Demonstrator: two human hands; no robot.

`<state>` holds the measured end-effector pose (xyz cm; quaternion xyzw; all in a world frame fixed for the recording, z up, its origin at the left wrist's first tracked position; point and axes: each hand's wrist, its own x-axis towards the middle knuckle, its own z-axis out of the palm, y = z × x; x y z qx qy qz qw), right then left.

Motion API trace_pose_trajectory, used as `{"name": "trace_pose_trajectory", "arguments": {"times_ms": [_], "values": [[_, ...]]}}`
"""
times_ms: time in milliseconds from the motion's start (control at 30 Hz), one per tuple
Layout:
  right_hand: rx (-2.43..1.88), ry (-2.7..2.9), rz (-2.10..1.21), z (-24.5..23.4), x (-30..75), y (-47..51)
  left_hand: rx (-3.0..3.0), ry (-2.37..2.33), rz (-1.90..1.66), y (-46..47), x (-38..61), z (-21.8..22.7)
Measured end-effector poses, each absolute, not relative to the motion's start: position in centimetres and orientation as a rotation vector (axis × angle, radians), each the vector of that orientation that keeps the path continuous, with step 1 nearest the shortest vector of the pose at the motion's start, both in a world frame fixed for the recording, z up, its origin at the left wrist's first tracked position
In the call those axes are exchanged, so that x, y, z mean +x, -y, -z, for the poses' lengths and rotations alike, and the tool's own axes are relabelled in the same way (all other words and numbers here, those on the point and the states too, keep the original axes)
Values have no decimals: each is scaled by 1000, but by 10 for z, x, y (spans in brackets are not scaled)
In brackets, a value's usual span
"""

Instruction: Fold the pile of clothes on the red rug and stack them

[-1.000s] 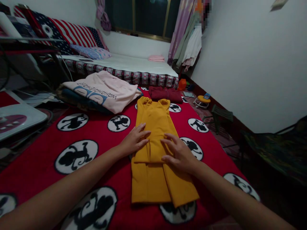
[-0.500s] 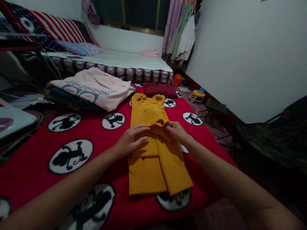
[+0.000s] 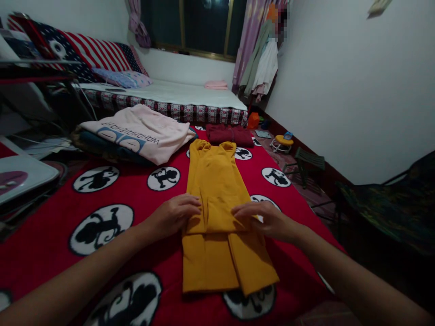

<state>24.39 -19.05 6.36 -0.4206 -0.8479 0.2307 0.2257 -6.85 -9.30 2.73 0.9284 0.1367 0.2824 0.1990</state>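
A mustard-yellow garment [image 3: 220, 176], folded into a long narrow strip, lies on a red blanket [image 3: 142, 249] printed with black monkey figures in white circles. Two gathered ends show at its far side; near me are flat layered panels. My left hand [image 3: 176, 213] rests at the garment's left edge, its fingers stretched over the cloth. Over the right edge lies my right hand [image 3: 267, 219], fingers extended and slightly apart, touching a folded flap. Whether either thumb is under the cloth, I cannot tell.
A pale pink printed top [image 3: 139, 131] lies on darker folded clothes at the far left. Beyond the yellow garment is a dark red folded garment [image 3: 229, 135]. A bed [image 3: 176, 93] stands at the back. On the right are a yellow stool [image 3: 283, 141] and a dark chair [image 3: 387, 213].
My right hand has let go of the bunched yellow fabric and moved toward me and right. The raised flap now lies flatter. My left hand has shifted left and slightly nearer.
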Motion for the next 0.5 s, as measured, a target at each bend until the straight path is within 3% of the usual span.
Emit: {"name": "trace_pose_trajectory", "arguments": {"times_ms": [133, 500], "values": [[-1307, 2386, -309, -48, 283, 192, 2705, -487, -688, 78, -95, -23], [-1175, 2617, -202, -35, 255, 183, 2882, -236, -472, 70, -68, -39]]}}
